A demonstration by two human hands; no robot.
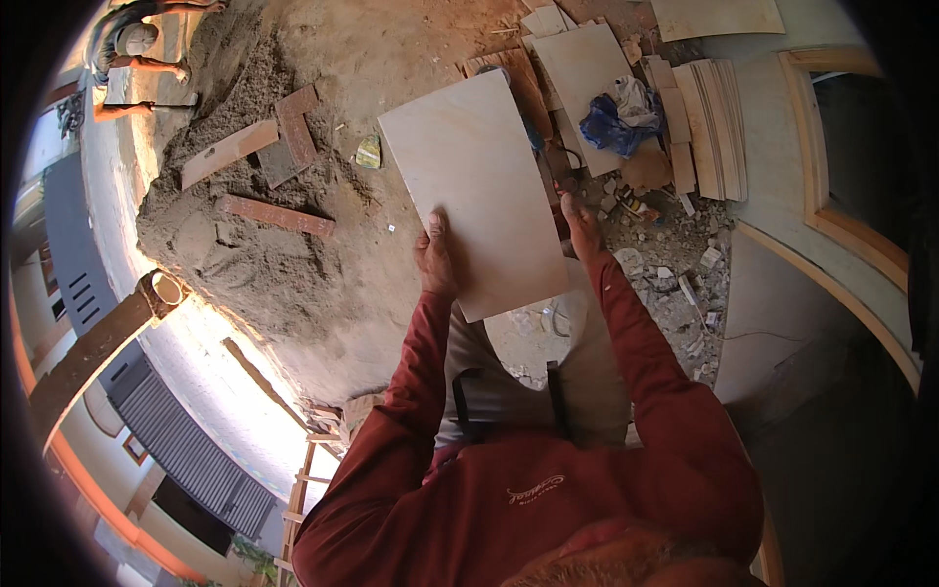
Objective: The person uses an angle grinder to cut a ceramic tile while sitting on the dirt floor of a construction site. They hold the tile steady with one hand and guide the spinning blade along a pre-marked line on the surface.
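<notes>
A large pale rectangular tile (469, 176) is held upper centre, over my legs. My left hand (432, 249) is closed on its left edge, thumb on the face. At its right side my right hand (577, 220) is closed beside a dark object partly hidden by the tile; what it grips I cannot make out. Behind the tile shows part of a brown wooden board (528, 93).
Sand (245, 254) with broken boards (279, 220) lies left, near a pipe (152, 298). Another person (137, 44) works upper left. Stacked tiles (714, 127), a blue plastic bag (611, 127) and rubble (685, 293) lie right, beside a wood-framed opening (817, 137).
</notes>
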